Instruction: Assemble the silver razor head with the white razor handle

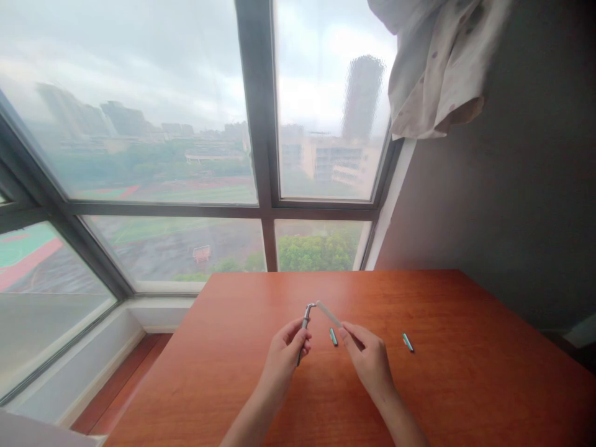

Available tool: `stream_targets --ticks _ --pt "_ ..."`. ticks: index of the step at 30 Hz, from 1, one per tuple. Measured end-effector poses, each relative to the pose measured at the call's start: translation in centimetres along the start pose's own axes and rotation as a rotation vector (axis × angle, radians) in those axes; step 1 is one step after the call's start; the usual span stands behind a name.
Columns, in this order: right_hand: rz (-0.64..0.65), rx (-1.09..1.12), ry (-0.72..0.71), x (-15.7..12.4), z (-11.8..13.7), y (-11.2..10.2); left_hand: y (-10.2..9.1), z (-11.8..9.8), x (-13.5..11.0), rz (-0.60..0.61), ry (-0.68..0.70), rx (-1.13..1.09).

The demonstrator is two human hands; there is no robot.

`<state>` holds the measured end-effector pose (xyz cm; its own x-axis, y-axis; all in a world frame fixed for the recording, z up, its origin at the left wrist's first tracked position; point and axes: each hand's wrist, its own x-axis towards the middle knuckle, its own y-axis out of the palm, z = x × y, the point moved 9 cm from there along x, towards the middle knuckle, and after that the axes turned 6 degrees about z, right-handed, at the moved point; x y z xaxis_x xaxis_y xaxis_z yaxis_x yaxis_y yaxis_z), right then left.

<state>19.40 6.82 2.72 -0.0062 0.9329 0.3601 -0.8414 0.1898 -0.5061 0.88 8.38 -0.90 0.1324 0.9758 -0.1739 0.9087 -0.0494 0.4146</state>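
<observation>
My left hand [288, 347] is closed around a silver razor handle [305, 323], which stands tilted with its bent neck at the top. No blade head shows on that neck. My right hand [367, 354] pinches the lower end of a thin, pale, translucent strip [328, 313]. The strip slants up to the left, and its tip is at or very close to the razor's neck; whether they touch I cannot tell. Between my hands on the table lies a small green and dark razor cartridge [333, 337]. A second, similar cartridge [408, 342] lies to the right of my right hand.
Both hands are over a reddish-brown wooden table [242, 310]. Behind it and to the left stand large windows with a grey frame [267, 214]. A pale curtain [437, 81] hangs at the upper right before a dark wall [512, 198].
</observation>
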Motion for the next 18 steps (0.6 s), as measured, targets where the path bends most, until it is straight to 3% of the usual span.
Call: stream_targets --ticks 10,18 --pt "-0.003 0.010 0.015 0.1 0.1 -0.2 -0.4 -0.3 0.3 0.034 0.038 0.106" --pt "0.108 0.072 0.026 -0.1 0.9 0.8 -1.5 -3.4 0.5 0.011 0.310 0.537"
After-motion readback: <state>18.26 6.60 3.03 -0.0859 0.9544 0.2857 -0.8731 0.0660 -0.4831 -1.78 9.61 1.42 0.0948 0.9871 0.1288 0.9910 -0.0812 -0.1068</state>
